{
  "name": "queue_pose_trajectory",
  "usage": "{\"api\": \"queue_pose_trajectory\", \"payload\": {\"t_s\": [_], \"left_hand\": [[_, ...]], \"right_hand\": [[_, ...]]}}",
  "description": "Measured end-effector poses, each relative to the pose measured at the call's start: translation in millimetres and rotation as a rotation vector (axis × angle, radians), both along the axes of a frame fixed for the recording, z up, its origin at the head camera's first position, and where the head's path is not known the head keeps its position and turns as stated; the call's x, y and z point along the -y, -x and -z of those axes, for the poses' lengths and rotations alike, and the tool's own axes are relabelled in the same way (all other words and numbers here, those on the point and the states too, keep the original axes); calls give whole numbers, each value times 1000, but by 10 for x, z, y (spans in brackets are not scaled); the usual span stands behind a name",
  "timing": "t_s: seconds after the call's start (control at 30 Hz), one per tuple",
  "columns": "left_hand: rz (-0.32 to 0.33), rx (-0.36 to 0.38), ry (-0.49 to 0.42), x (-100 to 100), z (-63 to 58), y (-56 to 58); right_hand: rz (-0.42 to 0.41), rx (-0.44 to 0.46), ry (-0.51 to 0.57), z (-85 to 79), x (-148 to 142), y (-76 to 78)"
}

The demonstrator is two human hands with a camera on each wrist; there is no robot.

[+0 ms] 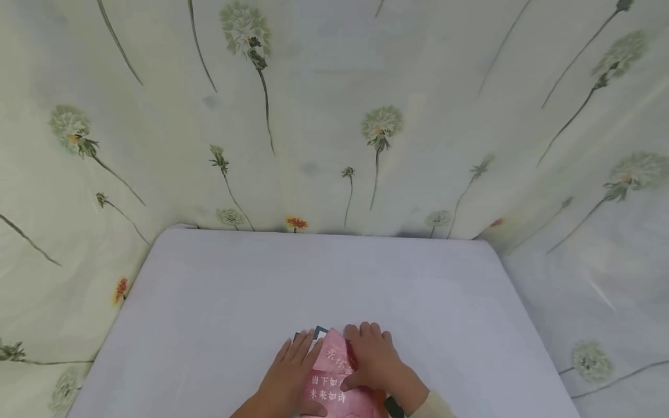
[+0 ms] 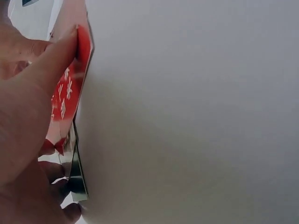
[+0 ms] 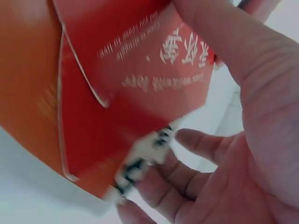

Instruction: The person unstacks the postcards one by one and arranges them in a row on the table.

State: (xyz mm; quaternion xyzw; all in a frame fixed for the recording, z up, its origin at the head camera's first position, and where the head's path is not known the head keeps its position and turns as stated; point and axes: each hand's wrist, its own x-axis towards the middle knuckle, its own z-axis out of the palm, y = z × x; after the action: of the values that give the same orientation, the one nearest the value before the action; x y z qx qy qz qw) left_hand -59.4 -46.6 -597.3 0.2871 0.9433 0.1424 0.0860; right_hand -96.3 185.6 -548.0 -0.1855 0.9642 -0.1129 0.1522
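Note:
Both hands are on a loose bundle of printed cards near the front of the table. A pink-red card [image 1: 328,396] with white Chinese writing lies uppermost in the head view. My left hand [image 1: 292,371] holds the left side, its thumb [image 2: 53,60] over a red card [image 2: 70,93] and its fingertips by a dark green card edge [image 2: 78,179]. My right hand [image 1: 375,359] grips the right side, thumb on the red card face [image 3: 140,98], other fingers around the far edge. Underneath show an orange card [image 3: 28,70] and a white piece with dark marks [image 3: 133,172].
A pale lavender-white tabletop [image 1: 313,278] stretches out beyond the hands. Curtain-like cloth [image 1: 313,116] printed with dandelions hangs behind the table and along both sides. A dark green item [image 1: 393,407] shows beside the right wrist.

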Motion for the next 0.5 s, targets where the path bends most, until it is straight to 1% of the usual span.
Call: {"api": "queue_pose_trajectory", "payload": {"t_s": [0.13,0.23,0.37,0.43,0.5], "left_hand": [[-33,11,-13,5,-14,-57],[-93,45,-92,16,-52,-121],[-182,109,-236,51,-80,-191],[-211,119,-265,84,-78,-201],[-242,144,-279,125,-71,-203]], "right_hand": [[37,32,49,-16,31,-27],[53,88,117,-20,46,-59],[72,183,227,-8,68,-104],[86,238,276,-5,76,-120],[101,273,295,1,78,-127]]}}
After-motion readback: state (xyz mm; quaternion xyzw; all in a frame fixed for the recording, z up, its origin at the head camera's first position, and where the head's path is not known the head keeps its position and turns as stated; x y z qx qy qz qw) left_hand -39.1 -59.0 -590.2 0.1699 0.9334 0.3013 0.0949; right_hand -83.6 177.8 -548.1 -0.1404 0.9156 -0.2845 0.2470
